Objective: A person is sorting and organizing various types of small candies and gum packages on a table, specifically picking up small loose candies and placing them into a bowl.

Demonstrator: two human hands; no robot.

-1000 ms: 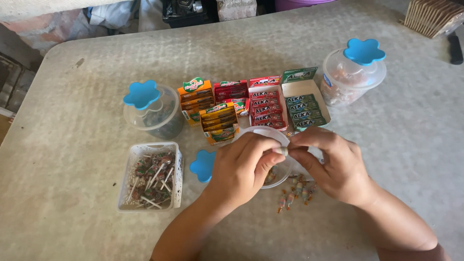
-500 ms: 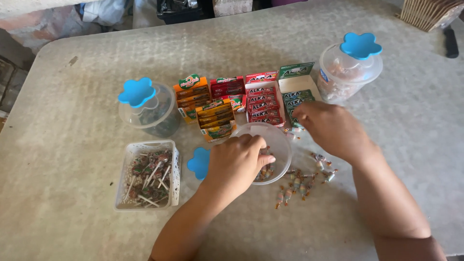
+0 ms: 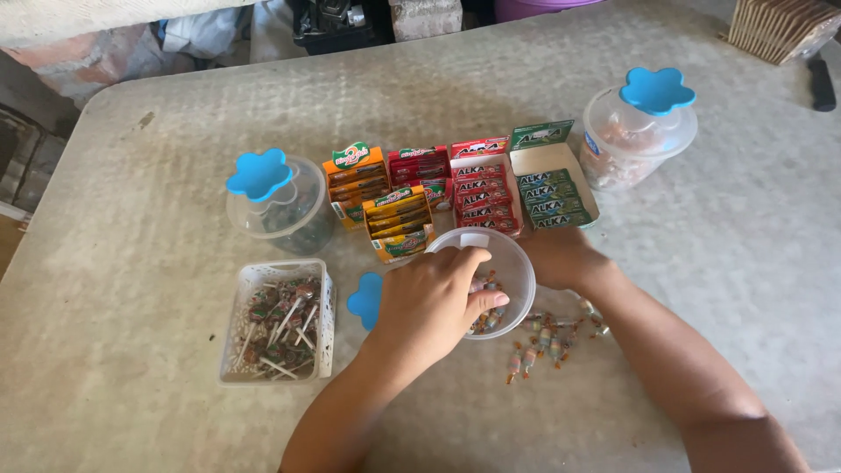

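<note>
My left hand reaches down into an open clear plastic jar, its fingers curled among the small wrapped candies inside. My right hand lies against the jar's far right side, its fingers hidden behind the jar. The jar's blue flower-shaped lid lies flat on the table just left of my left hand. More wrapped candies are scattered loose on the table to the right of the jar, under my right forearm.
Behind the jar stand open display boxes of sweets: orange, yellow, red, green. Two lidded clear jars stand at left and back right. A white basket of lollipops sits front left.
My right hand left the jar's rim, went up to the green box, then came back down behind the jar. My left hand has sunk deeper into the jar.
</note>
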